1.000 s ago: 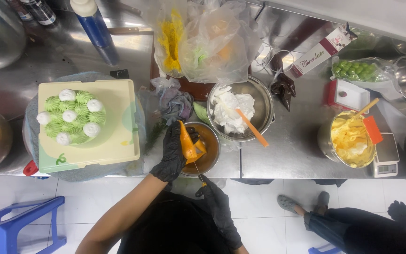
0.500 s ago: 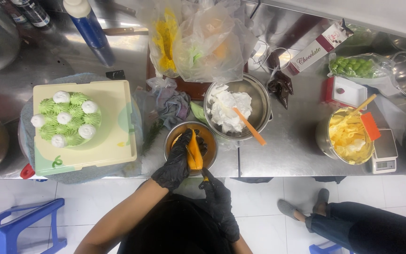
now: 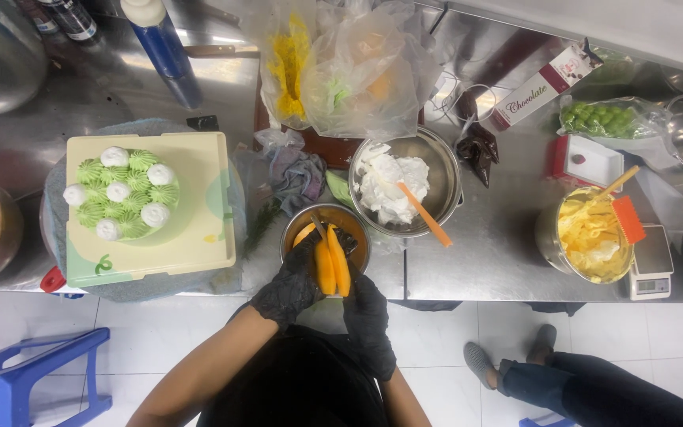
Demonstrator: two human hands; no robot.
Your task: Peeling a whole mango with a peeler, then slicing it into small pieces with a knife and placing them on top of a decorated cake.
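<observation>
Head view: my black-gloved left hand (image 3: 290,286) and right hand (image 3: 365,304) both grip an orange piping bag (image 3: 332,267) (long axis pointing away) over a small steel bowl (image 3: 290,229).

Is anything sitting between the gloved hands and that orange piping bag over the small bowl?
Nothing visible does. The left hand and right hand, both in black gloves, already grip the orange piping bag directly, right above the small metal bowl at the counter's front edge.
</observation>
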